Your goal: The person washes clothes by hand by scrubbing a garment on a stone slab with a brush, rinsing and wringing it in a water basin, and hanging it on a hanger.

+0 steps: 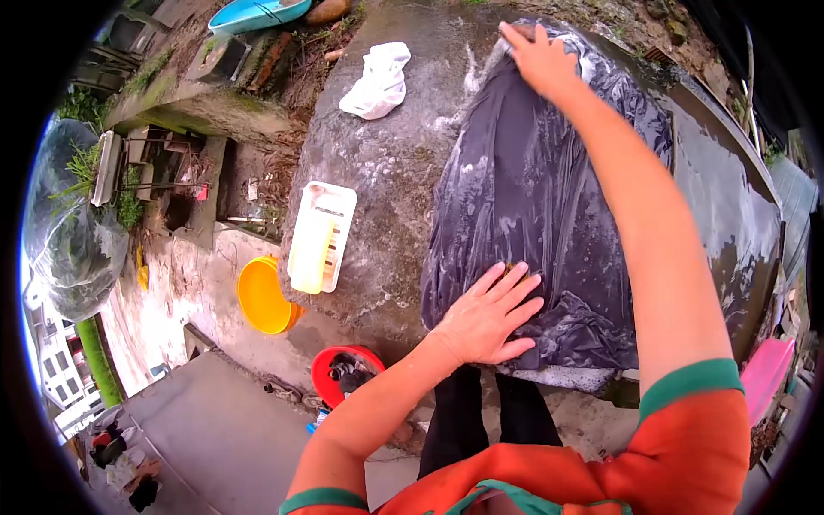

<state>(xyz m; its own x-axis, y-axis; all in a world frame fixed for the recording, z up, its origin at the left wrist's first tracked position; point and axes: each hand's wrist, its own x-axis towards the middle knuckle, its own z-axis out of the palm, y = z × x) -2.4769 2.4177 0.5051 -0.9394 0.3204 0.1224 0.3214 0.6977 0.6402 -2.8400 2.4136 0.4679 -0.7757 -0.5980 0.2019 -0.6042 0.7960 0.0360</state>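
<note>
Wet dark cloth (532, 184) with soap suds lies spread over a stone slab (378, 180). My left hand (485, 318) rests flat on the cloth's near edge, fingers spread. At the far edge of the cloth, my right hand (541, 60) reaches out with its fingers apart, touching the fabric near some foam. A white crumpled cloth (378, 81) lies on the slab to the left. Closer to me on the slab is a white plastic tray (341, 202) with a yellow bar (311, 257) lying in it.
A yellow bucket (268, 294) and a red bucket (322, 378) with dark items in it stand below the slab's left side. A blue basin (257, 15) is at the top. Wet concrete (721, 189) lies right of the cloth; a pink object (766, 378) is at far right.
</note>
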